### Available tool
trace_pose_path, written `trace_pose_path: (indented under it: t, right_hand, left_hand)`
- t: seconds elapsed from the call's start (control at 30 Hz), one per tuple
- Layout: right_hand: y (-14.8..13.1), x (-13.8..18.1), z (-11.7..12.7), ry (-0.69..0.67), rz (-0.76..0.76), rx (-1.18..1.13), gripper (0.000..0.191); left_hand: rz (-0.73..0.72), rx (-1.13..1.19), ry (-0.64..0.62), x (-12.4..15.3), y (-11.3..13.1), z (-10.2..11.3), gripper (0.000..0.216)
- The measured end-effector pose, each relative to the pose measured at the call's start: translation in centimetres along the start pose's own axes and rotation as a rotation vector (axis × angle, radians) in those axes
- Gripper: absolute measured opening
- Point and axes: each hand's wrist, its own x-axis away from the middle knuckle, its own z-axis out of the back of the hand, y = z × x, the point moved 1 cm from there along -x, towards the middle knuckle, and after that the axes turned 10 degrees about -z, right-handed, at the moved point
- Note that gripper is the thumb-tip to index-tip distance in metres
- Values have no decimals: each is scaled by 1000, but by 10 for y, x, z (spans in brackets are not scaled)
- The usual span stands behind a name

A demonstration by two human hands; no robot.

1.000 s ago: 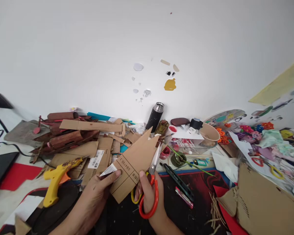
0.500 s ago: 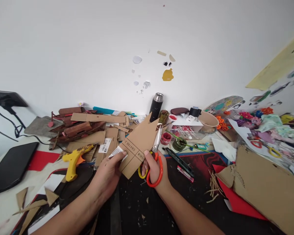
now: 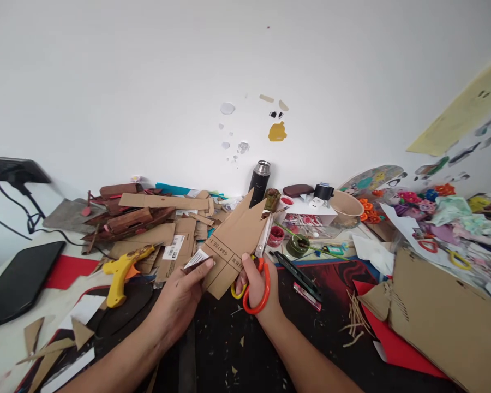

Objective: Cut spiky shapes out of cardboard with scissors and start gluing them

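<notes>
My left hand (image 3: pixel 180 299) pinches the lower left edge of a brown cardboard piece (image 3: pixel 233 245) with printed lines and a white label; its top is cut into points. My right hand (image 3: pixel 257 292) grips scissors (image 3: pixel 258 273) with an orange and a yellow handle loop. The blades run up along the cardboard's right edge, nearly closed. Both hands hold these things just above a dark mat (image 3: pixel 237 349).
A yellow glue gun (image 3: pixel 120 270) lies to the left, before a heap of cardboard scraps (image 3: pixel 155 224). A black flask (image 3: pixel 259 183), paint pots, a utility knife (image 3: pixel 297 268) and a bowl (image 3: pixel 347 206) are behind. A large cardboard sheet (image 3: pixel 442 322) on red paper lies right. A dark tablet (image 3: pixel 18 281) sits far left.
The view has pulled back and tilted down, showing more of my forearms and the mat. The scissors stay along the cardboard's right edge, the blades a little further up it.
</notes>
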Motion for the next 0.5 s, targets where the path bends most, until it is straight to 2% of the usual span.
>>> trace_pose_path:
  t: [0.07, 0.2, 0.37, 0.5]
  right_hand:
    - [4, 3, -1, -21, -29, 28, 55]
    - [10, 9, -5, -59, -104, 90, 56]
    - [9, 14, -7, -75, -67, 179, 53]
    - [3, 11, -4, -98, -5, 159, 49]
  left_hand:
    - [9, -11, 25, -1, 0, 2, 66]
    - [81, -21, 207, -7, 6, 4, 80]
    - [93, 8, 298, -11, 17, 0, 61]
    - [12, 19, 257, -7, 14, -1, 52]
